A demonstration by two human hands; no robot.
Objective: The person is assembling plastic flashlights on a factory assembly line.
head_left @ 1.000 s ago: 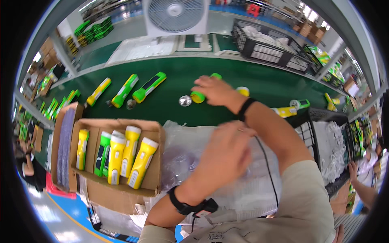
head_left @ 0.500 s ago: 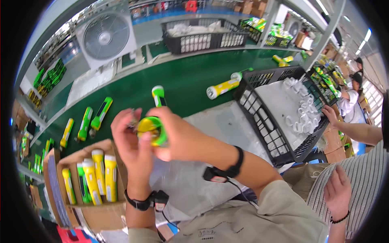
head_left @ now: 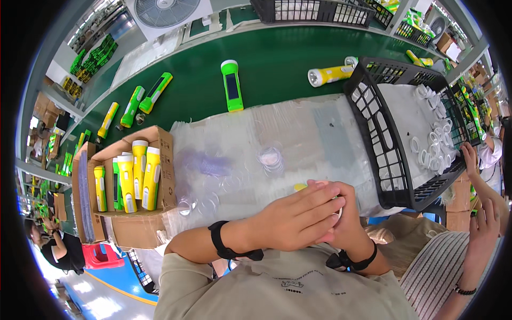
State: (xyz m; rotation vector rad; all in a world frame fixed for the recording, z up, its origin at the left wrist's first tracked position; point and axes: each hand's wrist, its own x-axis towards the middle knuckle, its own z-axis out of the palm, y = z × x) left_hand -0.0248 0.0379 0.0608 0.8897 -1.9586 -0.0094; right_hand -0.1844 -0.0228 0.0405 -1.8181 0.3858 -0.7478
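1. Currently, we observe the left hand (head_left: 293,220) curled over the right hand (head_left: 350,221), near the table's close edge.
2. Between them both grip a mostly hidden piece (head_left: 339,212); we see its white rim, but the fingers cover the rest.
3. We note a yellow-green spot (head_left: 300,187) just past the fingers; we cannot tell whether it belongs to the piece.
4. On the plastic-covered table (head_left: 304,125), clear discs (head_left: 271,160) lie ahead of the hands.
5. Left: a cardboard box (head_left: 168,165) containing yellow flashlights (head_left: 151,178) and green.
6. Right: a black crate (head_left: 406,196) with loose white rings (head_left: 438,152).
7. Beyond, we record a green flashlight (head_left: 232,88) with a dark panel.
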